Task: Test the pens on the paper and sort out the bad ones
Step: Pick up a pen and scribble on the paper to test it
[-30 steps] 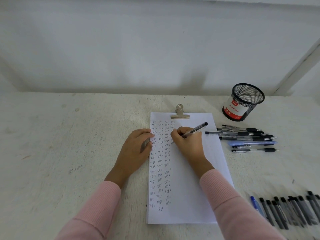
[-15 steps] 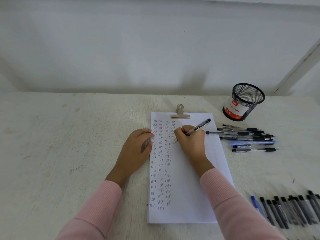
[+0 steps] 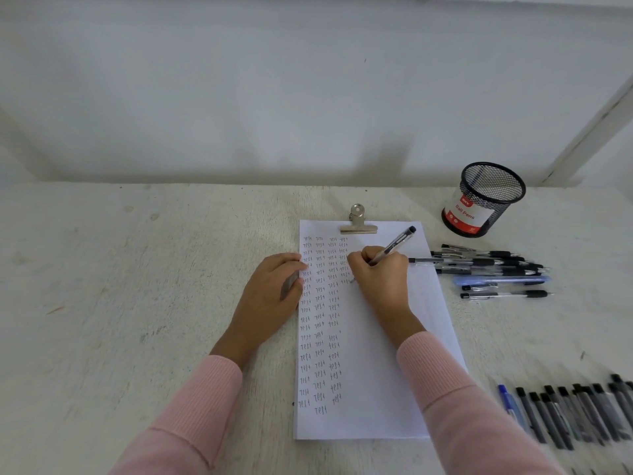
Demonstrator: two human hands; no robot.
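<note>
Flanking paper (image 3: 376,389): pen pile (image 3: 486,265) right | cup (image 3: 486,200) beyond | right hand (image 3: 380,272) grips pen (image 3: 394,243)

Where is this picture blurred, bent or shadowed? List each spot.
Head view: the pen row at lower right is smeared. Head view: the post leans, likely from the wide lens. Head view: light is soft and even, no glare, a faint shadow on the wall. Head view: the pen in the right hand and the writing on the paper are sharp.

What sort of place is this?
Likely a simple workbench for checking pens: a bare table against a white wall, a clipped paper full of "test" scribbles, a mesh cup labelled Ball Pens, and pens laid out in groups.
</note>
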